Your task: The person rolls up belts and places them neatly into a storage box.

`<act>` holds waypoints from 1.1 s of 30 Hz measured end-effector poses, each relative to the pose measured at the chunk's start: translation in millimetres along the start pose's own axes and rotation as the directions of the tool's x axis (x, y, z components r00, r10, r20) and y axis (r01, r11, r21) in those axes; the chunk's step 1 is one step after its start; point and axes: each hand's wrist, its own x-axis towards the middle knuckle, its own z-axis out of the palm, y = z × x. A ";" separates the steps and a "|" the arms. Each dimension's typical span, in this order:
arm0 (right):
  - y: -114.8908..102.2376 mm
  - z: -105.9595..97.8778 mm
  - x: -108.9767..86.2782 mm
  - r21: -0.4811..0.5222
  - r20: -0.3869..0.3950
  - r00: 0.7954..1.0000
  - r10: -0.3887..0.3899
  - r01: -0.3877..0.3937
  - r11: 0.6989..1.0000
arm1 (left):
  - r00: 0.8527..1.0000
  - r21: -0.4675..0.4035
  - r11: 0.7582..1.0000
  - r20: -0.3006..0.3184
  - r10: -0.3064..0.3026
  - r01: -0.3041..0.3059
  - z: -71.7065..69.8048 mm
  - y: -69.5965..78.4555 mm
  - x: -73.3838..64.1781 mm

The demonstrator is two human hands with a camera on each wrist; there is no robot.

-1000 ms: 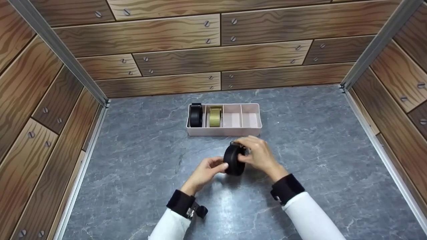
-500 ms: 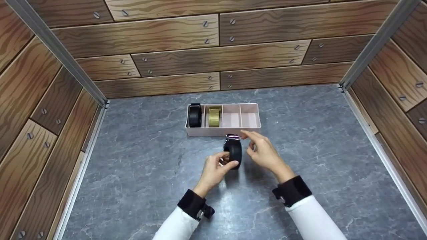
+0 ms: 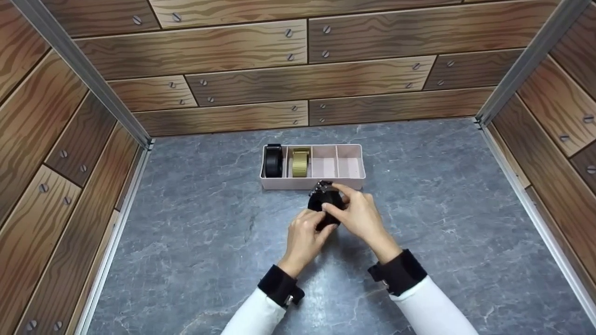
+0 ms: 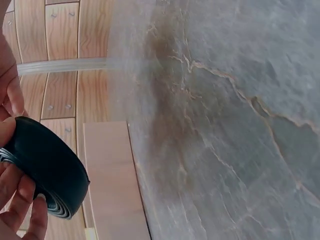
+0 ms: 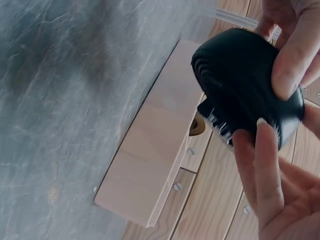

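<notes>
A coiled black belt [image 3: 315,203] hangs between both hands just in front of the pink box, its silvery buckle [image 3: 322,187] uppermost and overlapping the box's front wall in the head view. Low on the coil, my left hand [image 3: 302,237] grips it between thumb and fingers. My right hand [image 3: 363,216] holds it from the right side, index finger up by the buckle and thumb across the coil. The left wrist view shows the belt [image 4: 52,157] with its wound layers along one edge. In the right wrist view, fingers of both hands surround the belt [image 5: 235,70].
The pink box [image 3: 288,184] has a row of compartments. A rolled black belt [image 3: 273,163] stands in its leftmost one, a rolled gold belt [image 3: 300,165] in the one beside it. Wood-patterned walls [image 3: 223,46] enclose the grey marbled surface [image 3: 195,209] behind and at the sides.
The right hand left the coil, pointed beside it half a second ago, and now holds it again. The belt has moved toward the box and turned, its buckle now at the top.
</notes>
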 end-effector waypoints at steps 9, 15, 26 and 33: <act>-10.0 -2.2 5.3 0.005 0.040 0.984 0.172 -0.172 0.985 | 1.000 0.011 1.000 -0.002 0.007 -0.007 4.4 1.7 0.0; -6.2 3.7 4.6 0.005 0.001 0.989 0.146 -0.146 0.989 | 0.998 -0.037 0.999 0.064 -0.012 0.014 4.2 -2.2 -0.6; 6.7 -4.2 5.6 -0.014 -0.040 0.997 0.066 -0.067 0.998 | 0.966 0.079 0.994 0.245 -0.088 0.071 -13.3 -40.8 3.8; 13.4 -17.5 11.4 -0.074 -0.125 0.992 0.028 -0.038 0.997 | 0.895 0.499 0.838 0.238 -0.377 0.220 -23.4 -74.7 28.9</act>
